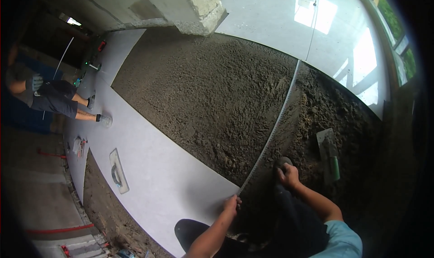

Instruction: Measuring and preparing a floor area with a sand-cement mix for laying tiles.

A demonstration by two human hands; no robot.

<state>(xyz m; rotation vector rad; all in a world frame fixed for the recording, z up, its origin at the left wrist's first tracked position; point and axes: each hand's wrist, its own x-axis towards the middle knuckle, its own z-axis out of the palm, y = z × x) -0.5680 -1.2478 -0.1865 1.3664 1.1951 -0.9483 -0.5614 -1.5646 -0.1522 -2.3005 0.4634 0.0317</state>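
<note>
My left hand is closed on the near end of a measuring tape at the corner of a large white tile. The tape runs out across rough grey-brown mortar to the edge of the glossy tiles on the far side. My right hand is curled beside the dark toe of a shoe, low over the mortar. Whatever it may hold is hidden. Right of it, a flat steel trowel with a green handle lies on the mortar.
A float with a grey handle lies on the white tile. At left stands a co-worker in dark shorts, a gloved hand by a thin rod. Glossy laid tiles stretch beyond the mortar. A rough wall corner juts in at the top.
</note>
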